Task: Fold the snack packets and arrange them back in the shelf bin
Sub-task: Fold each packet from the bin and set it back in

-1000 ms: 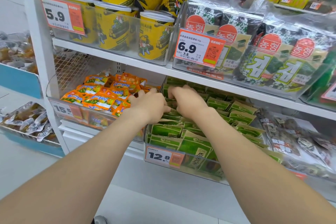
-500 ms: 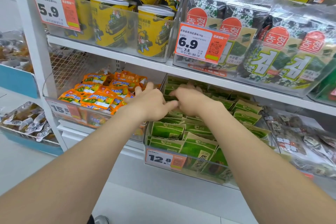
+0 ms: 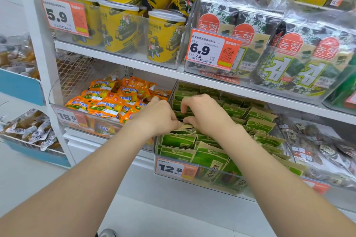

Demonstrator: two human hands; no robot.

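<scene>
Green and kraft-paper snack packets stand in rows inside a clear shelf bin that carries a 12.8 price tag. Both my hands reach into the bin's left rows. My left hand has its fingers curled down onto a packet top in the middle of the left row. My right hand faces it, thumb and fingers bent over the same packet from the right. The packet's lower part is hidden behind the packets in front of it.
Orange snack packs fill the bin to the left. Yellow tubs and seaweed bags sit on the shelf above, whose edge runs just over my hands. Dark snack bags lie in the bin to the right.
My hands have drawn slightly toward me along the left row and now meet over a packet top; my right fingers have lifted and spread.
</scene>
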